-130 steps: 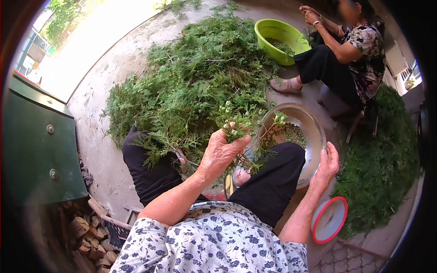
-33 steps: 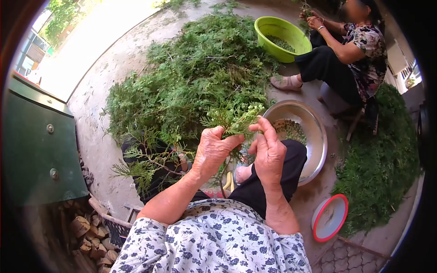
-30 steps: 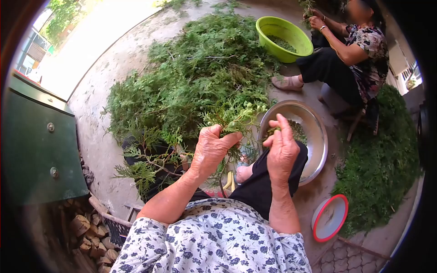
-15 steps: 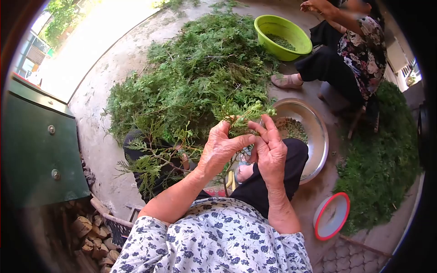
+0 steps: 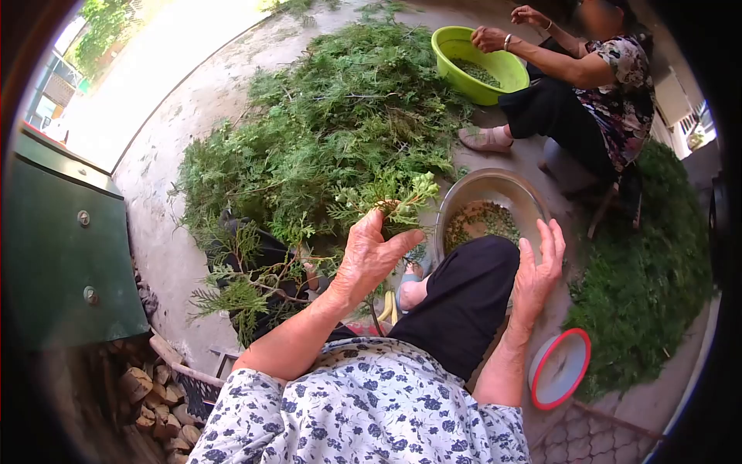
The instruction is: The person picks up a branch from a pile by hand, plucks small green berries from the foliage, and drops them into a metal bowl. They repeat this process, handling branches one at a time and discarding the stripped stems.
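Observation:
My left hand (image 5: 369,251) is closed on an arborvitae branch (image 5: 270,280). A tuft of its leafy tips with pale green cones (image 5: 421,188) rises above the fingers, and other sprays hang over my left knee. My right hand (image 5: 536,271) is apart from the branch, at the right rim of the steel basin (image 5: 544,203). Its fingers are stretched out, and nothing shows in them. Small green and tan cones (image 5: 483,220) lie in the basin, which my right knee partly covers.
A big heap of cut branches (image 5: 332,124) lies ahead, with another green pile (image 5: 645,286) at right. Across from me sits a person (image 5: 595,93) by a lime-green tub (image 5: 502,93). A red-rimmed bowl (image 5: 585,357), firewood (image 5: 158,406) and a green metal box (image 5: 69,247) flank me.
My right hand has left the tuft and moved right and down, its fingers now spread. My left hand stays with the branch. The other person's hands have come over the lime-green tub.

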Available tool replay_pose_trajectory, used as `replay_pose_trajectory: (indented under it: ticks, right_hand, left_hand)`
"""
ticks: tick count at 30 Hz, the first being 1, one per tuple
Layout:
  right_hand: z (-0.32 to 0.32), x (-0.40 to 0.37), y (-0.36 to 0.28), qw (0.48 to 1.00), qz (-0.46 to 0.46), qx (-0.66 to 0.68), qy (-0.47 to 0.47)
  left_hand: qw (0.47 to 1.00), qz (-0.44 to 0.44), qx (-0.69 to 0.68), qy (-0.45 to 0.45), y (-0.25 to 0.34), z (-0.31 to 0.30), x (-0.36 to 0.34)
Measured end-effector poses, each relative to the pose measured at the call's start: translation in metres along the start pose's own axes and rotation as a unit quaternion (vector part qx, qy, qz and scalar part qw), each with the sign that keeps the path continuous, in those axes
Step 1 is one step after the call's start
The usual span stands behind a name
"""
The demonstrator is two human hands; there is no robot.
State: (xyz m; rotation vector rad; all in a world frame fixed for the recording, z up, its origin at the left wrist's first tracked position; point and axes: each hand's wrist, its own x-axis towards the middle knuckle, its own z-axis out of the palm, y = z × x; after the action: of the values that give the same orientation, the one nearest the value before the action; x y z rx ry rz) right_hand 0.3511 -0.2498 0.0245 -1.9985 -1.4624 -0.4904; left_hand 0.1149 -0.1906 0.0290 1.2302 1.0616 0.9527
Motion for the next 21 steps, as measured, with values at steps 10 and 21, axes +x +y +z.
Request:
replay_pose_trajectory:
  ticks: [10,21]
  right_hand:
    - [0.008,0.013,-0.113,0.862,0.014,0.489,-0.134]
    - [0.015,0.001,-0.109,0.825,0.050,0.536,-0.173]
  left_hand:
    - [0.991,0.009,0.116,-0.072,0.004,-0.006,-0.001]
    - [0.972,-0.067,-0.225,-0.005,-0.008,-0.009,0.001]
